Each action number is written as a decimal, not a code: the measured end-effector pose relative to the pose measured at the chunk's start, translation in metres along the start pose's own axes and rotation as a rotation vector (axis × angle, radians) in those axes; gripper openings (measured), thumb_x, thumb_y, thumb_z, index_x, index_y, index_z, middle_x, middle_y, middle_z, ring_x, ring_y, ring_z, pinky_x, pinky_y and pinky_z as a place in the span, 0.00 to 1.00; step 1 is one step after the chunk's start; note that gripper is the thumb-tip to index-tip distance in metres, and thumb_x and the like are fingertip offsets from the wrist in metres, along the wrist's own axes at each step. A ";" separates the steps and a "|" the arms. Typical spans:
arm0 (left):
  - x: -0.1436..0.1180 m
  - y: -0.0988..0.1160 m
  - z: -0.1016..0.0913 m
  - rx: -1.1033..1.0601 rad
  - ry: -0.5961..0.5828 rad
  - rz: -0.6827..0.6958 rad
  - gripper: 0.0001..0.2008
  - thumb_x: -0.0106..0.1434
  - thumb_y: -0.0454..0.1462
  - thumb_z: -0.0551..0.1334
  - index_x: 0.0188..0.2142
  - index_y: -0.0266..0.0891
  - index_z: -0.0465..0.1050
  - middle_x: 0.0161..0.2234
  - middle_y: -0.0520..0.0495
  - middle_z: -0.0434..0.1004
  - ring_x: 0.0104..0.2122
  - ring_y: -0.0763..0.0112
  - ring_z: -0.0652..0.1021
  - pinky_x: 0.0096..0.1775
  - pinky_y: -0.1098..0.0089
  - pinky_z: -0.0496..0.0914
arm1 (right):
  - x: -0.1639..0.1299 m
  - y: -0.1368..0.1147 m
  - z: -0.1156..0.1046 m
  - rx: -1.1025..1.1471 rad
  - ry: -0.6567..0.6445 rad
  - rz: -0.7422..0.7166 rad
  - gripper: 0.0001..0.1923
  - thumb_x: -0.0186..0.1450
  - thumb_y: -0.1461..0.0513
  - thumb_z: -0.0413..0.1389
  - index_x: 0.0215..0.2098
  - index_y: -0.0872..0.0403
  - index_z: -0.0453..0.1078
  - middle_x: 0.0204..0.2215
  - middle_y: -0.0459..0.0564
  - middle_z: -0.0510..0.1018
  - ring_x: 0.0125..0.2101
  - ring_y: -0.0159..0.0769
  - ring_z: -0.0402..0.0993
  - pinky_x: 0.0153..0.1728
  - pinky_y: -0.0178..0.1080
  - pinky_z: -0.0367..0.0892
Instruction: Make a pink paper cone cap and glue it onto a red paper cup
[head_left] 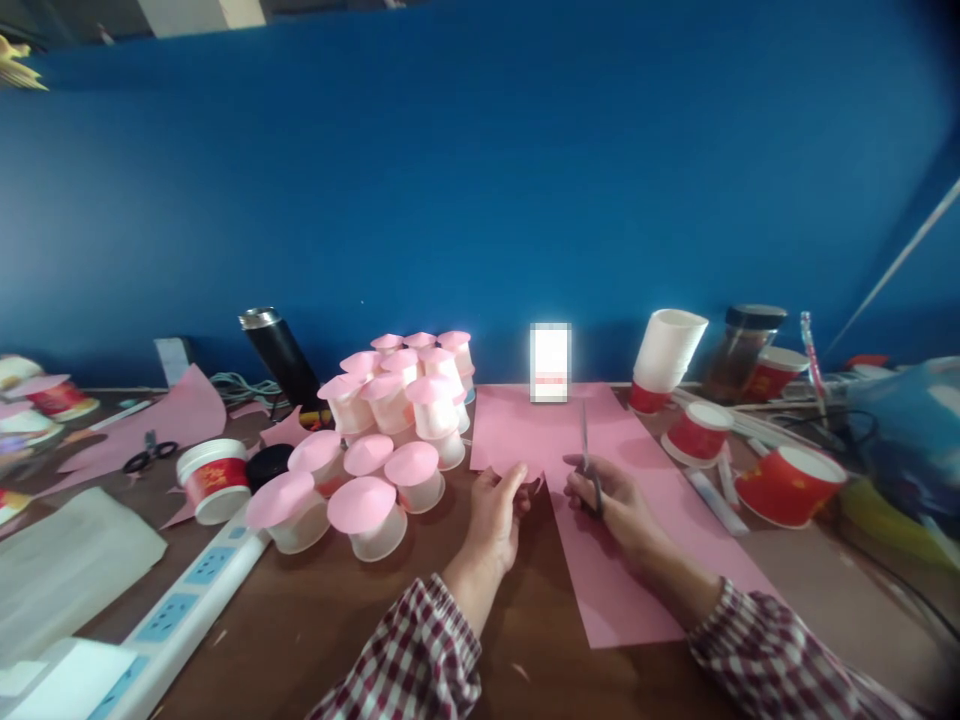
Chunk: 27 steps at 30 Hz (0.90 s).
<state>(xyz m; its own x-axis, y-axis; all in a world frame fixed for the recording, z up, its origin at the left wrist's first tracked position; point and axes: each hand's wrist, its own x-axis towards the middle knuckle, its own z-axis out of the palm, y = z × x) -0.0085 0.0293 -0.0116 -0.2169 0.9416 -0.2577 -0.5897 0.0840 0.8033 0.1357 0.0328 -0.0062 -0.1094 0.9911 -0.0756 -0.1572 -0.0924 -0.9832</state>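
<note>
Checked sleeves (420, 650) run off the near edge as a left hand (495, 520), its grip partly hidden, pinches pink paper (510, 425) spread on a brown table (300, 660); a right hand (611, 500) grasps scissors (598, 492) above it, the blades (585, 430) blurred. To the left, pink cones (362, 503) cap pale cups (379, 540), hiding their insides. Far right, white cups (666, 350) stand nested; a dark-lidded jar (739, 350) holds indistinct contents.
</note>
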 end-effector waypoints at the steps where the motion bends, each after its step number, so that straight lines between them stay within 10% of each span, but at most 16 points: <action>1: 0.000 -0.001 0.000 0.005 -0.001 -0.003 0.13 0.45 0.37 0.70 0.27 0.35 0.68 0.20 0.55 0.69 0.18 0.83 0.67 0.20 0.80 0.59 | 0.000 -0.001 0.000 0.008 -0.006 0.005 0.26 0.52 0.51 0.64 0.45 0.54 0.68 0.24 0.44 0.71 0.25 0.30 0.67 0.21 0.31 0.62; 27: -0.006 -0.015 0.002 0.207 -0.113 0.084 0.17 0.48 0.42 0.70 0.34 0.33 0.73 0.27 0.47 0.77 0.23 0.74 0.74 0.22 0.75 0.63 | 0.002 0.003 -0.005 -0.135 -0.065 -0.153 0.25 0.55 0.53 0.62 0.47 0.54 0.65 0.28 0.45 0.72 0.30 0.32 0.68 0.29 0.33 0.64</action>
<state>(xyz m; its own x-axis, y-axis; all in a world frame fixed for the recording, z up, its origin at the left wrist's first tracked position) 0.0032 0.0231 -0.0213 -0.1635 0.9775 -0.1332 -0.3985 0.0581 0.9153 0.1400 0.0350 -0.0099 -0.1577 0.9840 0.0826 -0.0441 0.0765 -0.9961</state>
